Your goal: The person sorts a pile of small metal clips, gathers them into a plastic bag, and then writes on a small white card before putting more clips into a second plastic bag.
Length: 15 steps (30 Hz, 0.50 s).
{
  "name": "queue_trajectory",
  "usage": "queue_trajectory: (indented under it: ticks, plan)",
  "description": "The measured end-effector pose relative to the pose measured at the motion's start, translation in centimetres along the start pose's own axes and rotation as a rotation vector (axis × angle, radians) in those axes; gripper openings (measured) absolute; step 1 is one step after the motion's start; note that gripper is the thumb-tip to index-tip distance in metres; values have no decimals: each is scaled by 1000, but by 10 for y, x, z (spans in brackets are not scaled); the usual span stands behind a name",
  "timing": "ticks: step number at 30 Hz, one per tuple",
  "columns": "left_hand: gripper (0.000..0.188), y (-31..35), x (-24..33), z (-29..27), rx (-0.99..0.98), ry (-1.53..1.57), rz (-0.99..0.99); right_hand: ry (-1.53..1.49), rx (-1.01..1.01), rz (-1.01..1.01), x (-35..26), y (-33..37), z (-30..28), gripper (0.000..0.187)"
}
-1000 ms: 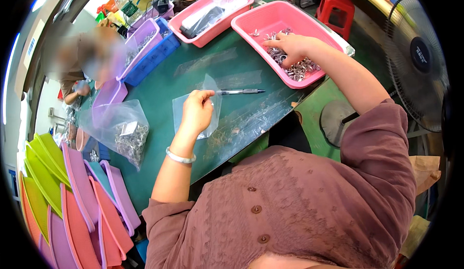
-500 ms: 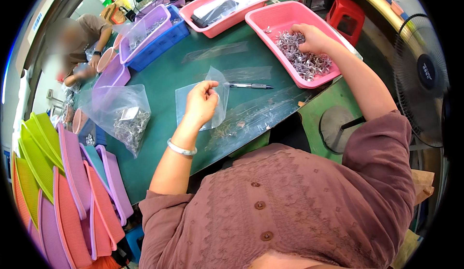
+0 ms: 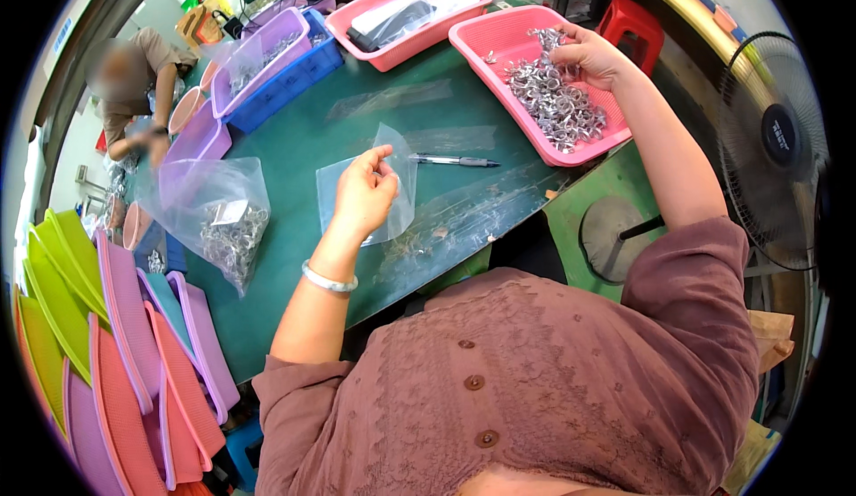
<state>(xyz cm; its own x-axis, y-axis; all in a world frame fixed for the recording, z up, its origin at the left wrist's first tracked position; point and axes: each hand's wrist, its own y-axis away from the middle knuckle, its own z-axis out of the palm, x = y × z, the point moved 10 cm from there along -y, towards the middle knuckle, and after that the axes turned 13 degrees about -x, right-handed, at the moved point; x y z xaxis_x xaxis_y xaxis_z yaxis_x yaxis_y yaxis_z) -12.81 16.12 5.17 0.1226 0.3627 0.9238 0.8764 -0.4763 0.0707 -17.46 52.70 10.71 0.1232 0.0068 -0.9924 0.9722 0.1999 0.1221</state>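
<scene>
The small clear bag (image 3: 379, 188) stays pinched at its mouth in my left hand (image 3: 364, 194), just above the green surface (image 3: 294, 152). My right hand (image 3: 596, 57) has slid deeper into the pink tray (image 3: 499, 39), its grip now closed over metal rings (image 3: 557, 103), so the next handful looks gathered.

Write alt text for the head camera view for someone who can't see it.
Seen from above, a person's left hand holds a clear plastic bag on a green table, while the right hand reaches into a pink tray of small metal rings.
</scene>
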Motion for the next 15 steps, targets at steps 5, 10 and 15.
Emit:
queue_trajectory:
  ticks: [5, 10, 15]
  plan:
    - [49, -1, 2, 5, -34, 15, -19, -84, -324, -139, -47, 5, 110, 43]
    - [55, -1, -1, 6, 14, 58, 1, -343, -581, -83, -11, -8, 230, 40]
    - [60, 9, 2, -12, 154, -127, 31, -489, -473, 40, 48, -23, 276, 41]
